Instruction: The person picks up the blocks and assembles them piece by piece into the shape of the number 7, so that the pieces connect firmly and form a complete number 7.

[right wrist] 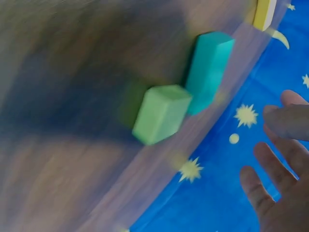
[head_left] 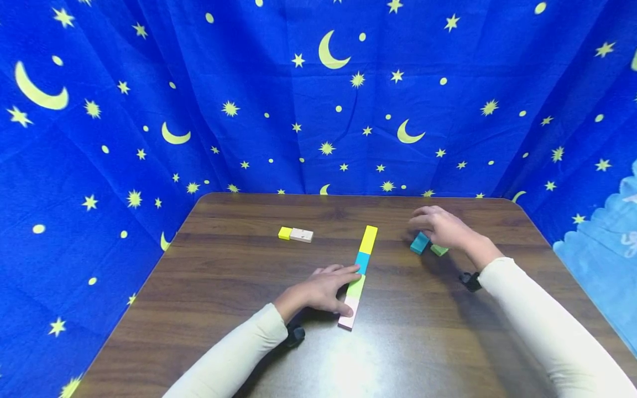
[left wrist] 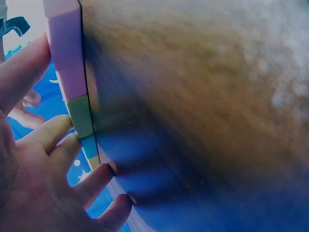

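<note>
Several blocks lie end to end in a straight row: a pink block (head_left: 345, 321), a light green block (head_left: 355, 287), a blue block (head_left: 363, 262) and a yellow block (head_left: 369, 239). My left hand (head_left: 323, 288) rests against the row's left side, its thumb at the pink block and fingertips by the green and blue ones. Over on the right, my right hand (head_left: 444, 225) hovers above a teal block (right wrist: 209, 72) and a small green block (right wrist: 161, 115). Its fingers are loosely bent and hold nothing, with both blocks apart from them in the right wrist view.
Left of the row's far end, a short yellow block (head_left: 284, 233) lies against a whitish block (head_left: 302, 235) with dark marks. The wooden table (head_left: 209, 309) meets a blue curtain (head_left: 278, 83) with moons and stars at its back edge. Light blue cloth (head_left: 597, 254) hangs at the right.
</note>
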The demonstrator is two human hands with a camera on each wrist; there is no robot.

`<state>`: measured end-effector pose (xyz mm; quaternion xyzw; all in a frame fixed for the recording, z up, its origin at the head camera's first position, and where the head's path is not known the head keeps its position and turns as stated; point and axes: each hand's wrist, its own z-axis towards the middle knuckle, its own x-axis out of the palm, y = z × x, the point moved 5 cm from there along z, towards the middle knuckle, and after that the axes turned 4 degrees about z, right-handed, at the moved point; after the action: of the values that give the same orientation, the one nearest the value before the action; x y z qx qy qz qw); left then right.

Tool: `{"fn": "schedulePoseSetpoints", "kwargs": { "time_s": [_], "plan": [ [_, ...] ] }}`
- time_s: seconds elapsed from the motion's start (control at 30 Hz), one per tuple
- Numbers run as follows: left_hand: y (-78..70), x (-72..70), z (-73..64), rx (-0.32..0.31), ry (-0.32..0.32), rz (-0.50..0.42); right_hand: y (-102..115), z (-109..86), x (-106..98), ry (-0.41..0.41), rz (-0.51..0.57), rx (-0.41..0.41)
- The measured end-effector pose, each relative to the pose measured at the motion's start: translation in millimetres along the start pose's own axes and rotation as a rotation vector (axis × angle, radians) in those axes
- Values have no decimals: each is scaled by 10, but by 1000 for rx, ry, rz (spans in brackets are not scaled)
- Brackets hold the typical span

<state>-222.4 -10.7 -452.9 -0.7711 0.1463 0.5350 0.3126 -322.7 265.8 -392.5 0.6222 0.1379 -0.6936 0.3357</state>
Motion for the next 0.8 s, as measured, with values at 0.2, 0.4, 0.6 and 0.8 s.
{"fn": "schedulePoseSetpoints", "kwargs": {
  "time_s": [0.2,0.4,0.6,0.8],
  "plan": [
    [-1,-6,-7,7,-1,2,-145,-296,-25,-54,31,39],
    [2,2,-9,12,5,-5,-284,-526,38,-43,48,73],
    [6,-7,-5,13,-2,-7,-312,-572,68,-50,75,77],
    [-1,-11,-10,22,-8,-13,-275,-534,138,-27,71,77]
  ]
}}
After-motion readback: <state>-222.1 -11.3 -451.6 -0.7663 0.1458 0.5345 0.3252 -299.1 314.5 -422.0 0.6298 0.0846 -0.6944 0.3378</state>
